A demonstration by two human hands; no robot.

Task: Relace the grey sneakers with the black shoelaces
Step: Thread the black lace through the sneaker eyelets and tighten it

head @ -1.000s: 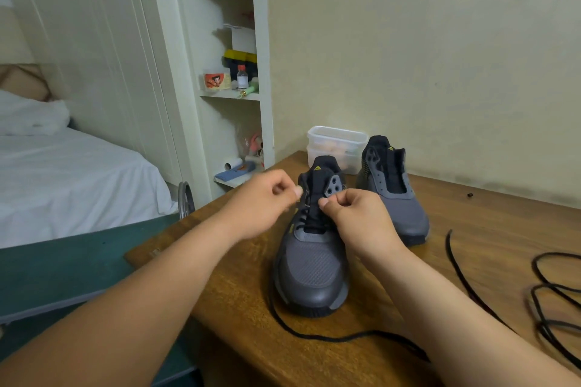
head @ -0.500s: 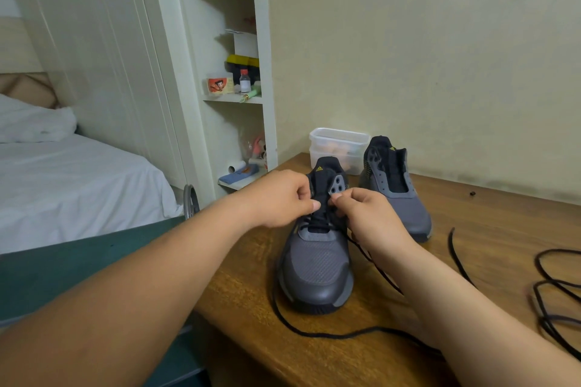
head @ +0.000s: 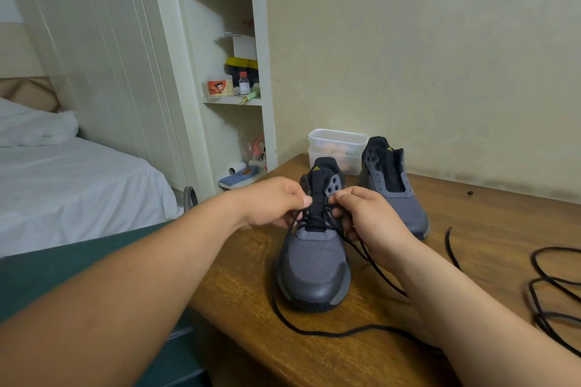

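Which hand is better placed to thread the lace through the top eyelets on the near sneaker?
Right, probably. The right hand pinches the black lace just below the open eyelets on the near sneaker; the left hand pinches lace on the opposite side.

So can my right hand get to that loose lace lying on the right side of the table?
Probably yes. The loose lace lies to the right of the right hand, with open table between. The hand is pinching the other lace at the near sneaker, so it would have to let go first.
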